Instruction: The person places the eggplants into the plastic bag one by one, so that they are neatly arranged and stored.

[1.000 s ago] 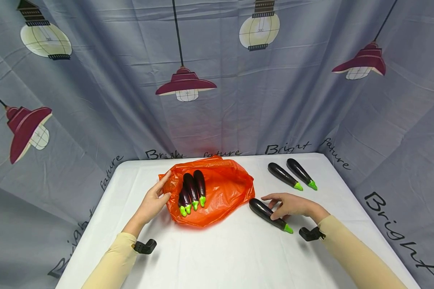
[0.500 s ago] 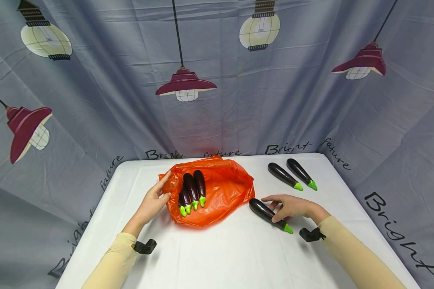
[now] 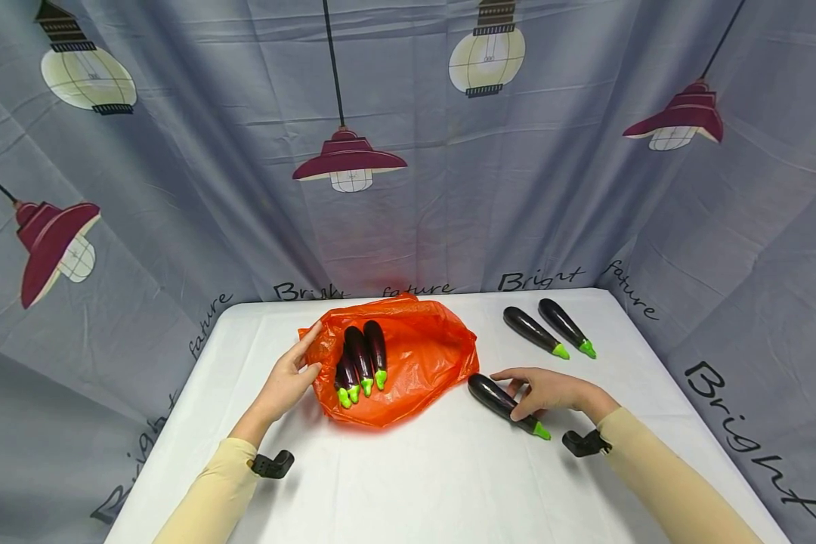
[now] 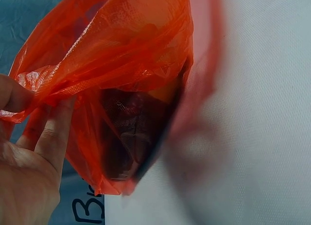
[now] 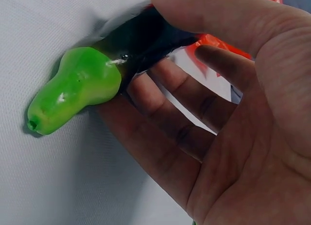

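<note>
At the bag's left side, my left hand (image 3: pixel 289 385) pinches the rim of a thin orange-red plastic bag (image 3: pixel 421 363) between thumb and fingers; the left wrist view shows the bag's film (image 4: pixel 141 55) folded there. Several dark purple eggplants (image 3: pixel 359 351) with green stems lie side by side at the bag's left part. My right hand (image 3: pixel 551 391) grips another eggplant (image 3: pixel 493 397), which lies slantwise on the table just right of the bag. In the right wrist view, my thumb and fingers are on opposite sides of its dark body, and its green stem (image 5: pixel 73 89) points away from the palm.
Two more eggplants, one nearer the bag (image 3: pixel 533 330) and one farther right (image 3: pixel 566 325), lie at the back right of the white-covered table (image 3: pixel 394 491). A grey curtain (image 3: pixel 408 227) printed with lamps surrounds the table's back and sides.
My right hand has shifted very slightly downward and its thumb has settled against the eggplant. The left hand, the bag and the eggplants stay where they were.
</note>
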`<state>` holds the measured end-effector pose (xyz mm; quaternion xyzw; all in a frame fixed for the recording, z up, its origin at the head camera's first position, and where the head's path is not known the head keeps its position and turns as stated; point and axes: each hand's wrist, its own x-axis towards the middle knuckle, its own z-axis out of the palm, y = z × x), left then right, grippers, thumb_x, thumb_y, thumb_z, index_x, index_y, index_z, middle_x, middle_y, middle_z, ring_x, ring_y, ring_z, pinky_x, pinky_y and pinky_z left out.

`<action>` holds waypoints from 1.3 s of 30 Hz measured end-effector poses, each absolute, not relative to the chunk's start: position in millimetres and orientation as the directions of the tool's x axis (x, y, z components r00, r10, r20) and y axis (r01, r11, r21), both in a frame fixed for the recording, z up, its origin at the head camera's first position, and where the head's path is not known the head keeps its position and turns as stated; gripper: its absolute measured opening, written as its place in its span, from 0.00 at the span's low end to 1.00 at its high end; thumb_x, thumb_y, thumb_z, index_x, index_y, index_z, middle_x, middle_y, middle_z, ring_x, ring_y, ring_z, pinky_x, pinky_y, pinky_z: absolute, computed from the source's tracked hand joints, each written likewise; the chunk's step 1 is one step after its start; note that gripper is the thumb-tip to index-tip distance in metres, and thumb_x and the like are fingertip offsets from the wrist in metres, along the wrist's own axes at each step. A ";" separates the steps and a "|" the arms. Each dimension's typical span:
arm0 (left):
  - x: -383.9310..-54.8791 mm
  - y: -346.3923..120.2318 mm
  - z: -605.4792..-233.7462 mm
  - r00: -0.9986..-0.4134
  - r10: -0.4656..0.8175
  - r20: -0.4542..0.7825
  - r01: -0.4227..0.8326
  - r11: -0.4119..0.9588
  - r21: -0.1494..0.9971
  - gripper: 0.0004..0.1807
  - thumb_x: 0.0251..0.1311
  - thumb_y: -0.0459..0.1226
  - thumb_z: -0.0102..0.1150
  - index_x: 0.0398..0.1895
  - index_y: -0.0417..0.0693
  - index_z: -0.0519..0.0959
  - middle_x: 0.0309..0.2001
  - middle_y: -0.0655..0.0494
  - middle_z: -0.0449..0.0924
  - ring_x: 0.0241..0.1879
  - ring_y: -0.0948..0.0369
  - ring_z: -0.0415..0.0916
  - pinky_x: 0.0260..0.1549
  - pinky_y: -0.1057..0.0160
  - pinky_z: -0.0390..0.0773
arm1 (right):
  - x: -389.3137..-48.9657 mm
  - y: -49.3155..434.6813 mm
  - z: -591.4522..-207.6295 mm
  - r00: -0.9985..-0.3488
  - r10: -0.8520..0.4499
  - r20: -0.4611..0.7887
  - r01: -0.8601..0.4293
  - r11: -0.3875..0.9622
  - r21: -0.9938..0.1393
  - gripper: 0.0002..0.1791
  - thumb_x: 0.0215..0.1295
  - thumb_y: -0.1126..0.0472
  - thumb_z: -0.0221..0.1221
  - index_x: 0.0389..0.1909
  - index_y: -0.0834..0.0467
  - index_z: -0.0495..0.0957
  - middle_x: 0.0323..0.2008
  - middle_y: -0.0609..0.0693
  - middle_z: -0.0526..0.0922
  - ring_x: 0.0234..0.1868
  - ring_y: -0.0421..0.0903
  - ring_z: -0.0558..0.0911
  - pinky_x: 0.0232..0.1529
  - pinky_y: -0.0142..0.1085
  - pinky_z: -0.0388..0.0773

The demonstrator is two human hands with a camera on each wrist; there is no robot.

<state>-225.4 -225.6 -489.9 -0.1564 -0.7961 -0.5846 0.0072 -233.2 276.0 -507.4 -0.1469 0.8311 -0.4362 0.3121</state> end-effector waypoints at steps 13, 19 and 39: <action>-224.8 -226.0 -490.7 -0.951 0.244 0.191 0.256 0.271 0.928 0.41 0.69 0.23 0.51 0.82 0.56 0.56 0.81 0.56 0.52 0.73 0.48 0.59 0.58 0.74 0.70 | -232.2 275.7 -507.6 -0.765 -0.514 -0.387 0.007 0.594 -0.804 0.42 0.57 0.66 0.73 0.74 0.54 0.68 0.49 0.56 0.76 0.36 0.51 0.80 0.33 0.46 0.82; -225.5 -225.8 -491.8 -0.950 0.246 0.194 0.260 0.273 0.926 0.41 0.69 0.24 0.51 0.82 0.58 0.56 0.80 0.56 0.52 0.73 0.48 0.59 0.58 0.74 0.70 | -232.3 276.2 -508.1 -0.768 -0.512 -0.385 0.005 0.597 -0.802 0.42 0.57 0.66 0.73 0.74 0.54 0.69 0.49 0.55 0.76 0.36 0.50 0.79 0.33 0.45 0.82; -227.6 -225.0 -491.6 -0.948 0.249 0.198 0.270 0.304 0.913 0.41 0.69 0.24 0.51 0.82 0.57 0.55 0.81 0.55 0.52 0.74 0.48 0.59 0.66 0.58 0.66 | -232.8 276.1 -509.0 -0.768 -0.508 -0.391 0.022 0.589 -0.808 0.43 0.57 0.66 0.72 0.74 0.54 0.68 0.48 0.56 0.75 0.35 0.50 0.79 0.32 0.45 0.82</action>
